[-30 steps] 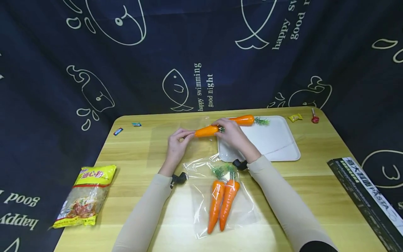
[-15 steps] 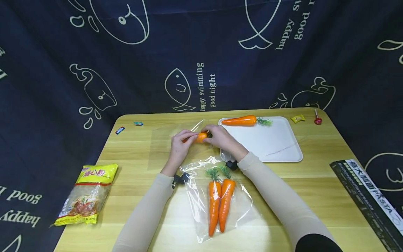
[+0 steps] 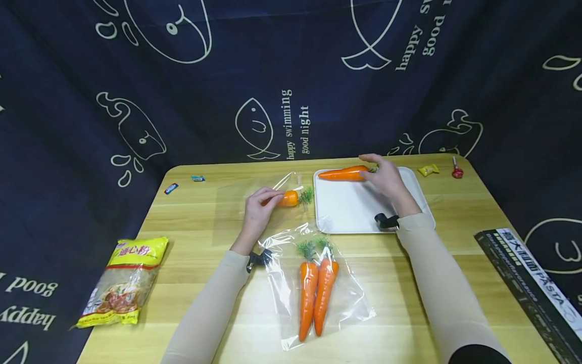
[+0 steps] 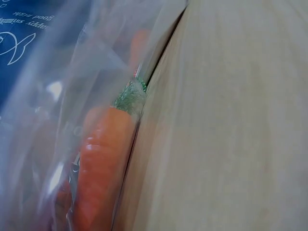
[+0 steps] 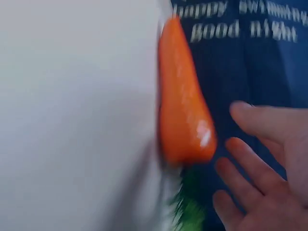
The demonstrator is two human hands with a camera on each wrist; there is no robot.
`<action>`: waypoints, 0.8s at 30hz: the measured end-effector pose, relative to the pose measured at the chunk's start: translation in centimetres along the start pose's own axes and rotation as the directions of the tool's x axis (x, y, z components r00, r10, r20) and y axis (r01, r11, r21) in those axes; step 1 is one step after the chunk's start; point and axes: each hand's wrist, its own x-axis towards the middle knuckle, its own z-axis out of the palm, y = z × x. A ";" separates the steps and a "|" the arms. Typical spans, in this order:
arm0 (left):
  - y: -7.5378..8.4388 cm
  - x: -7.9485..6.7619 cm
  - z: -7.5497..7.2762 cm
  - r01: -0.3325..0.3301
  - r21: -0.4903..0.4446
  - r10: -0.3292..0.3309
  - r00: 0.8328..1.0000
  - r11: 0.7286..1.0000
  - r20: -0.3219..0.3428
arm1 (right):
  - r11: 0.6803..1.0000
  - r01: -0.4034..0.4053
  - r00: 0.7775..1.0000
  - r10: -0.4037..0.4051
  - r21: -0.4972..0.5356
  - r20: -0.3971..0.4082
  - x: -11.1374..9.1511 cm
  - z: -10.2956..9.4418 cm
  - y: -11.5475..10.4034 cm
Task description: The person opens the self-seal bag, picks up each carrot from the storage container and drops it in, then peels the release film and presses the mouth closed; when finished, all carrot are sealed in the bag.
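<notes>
My left hand pinches the edge of a clear plastic bag lying on the table. Beside its fingertips, an orange carrot has its leafy green end pointing right and its tip hidden behind the hand. Over the white tray, my right hand is spread around the thick end of another carrot. In the right wrist view, its fingers stand apart from that carrot. The left wrist view shows a carrot behind clear plastic, but the left hand's grip cannot be made out there.
A second clear bag with two carrots lies in front. A yellow macaroni packet is at left, and a long pasta box at right. Small wrapped sweets and a red lollipop lie toward the back.
My right hand pushed the carrot leftward into the bag at the left hand, let go of it and moved right to the tray's carrot. The left hand has stayed about where it was.
</notes>
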 end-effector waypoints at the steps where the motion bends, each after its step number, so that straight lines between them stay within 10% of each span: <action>1: 0.0 0.0 -0.1 -0.002 0.000 0.002 1.000 1.000 0.000 | 1.000 -0.018 1.000 0.018 -0.016 0.015 0.3 -0.3 0.7; 13: 0.1 0.0 -0.2 0.007 -0.040 -0.008 1.000 0.999 -0.008 | 0.996 0.047 0.999 -0.049 -0.074 -0.023 0.6 0.3 2.3; 24: 0.6 0.1 -0.1 -0.002 -0.015 0.001 0.995 1.000 -0.103 | 0.934 0.320 0.947 -0.316 -0.156 0.054 -1.7 4.0 -6.4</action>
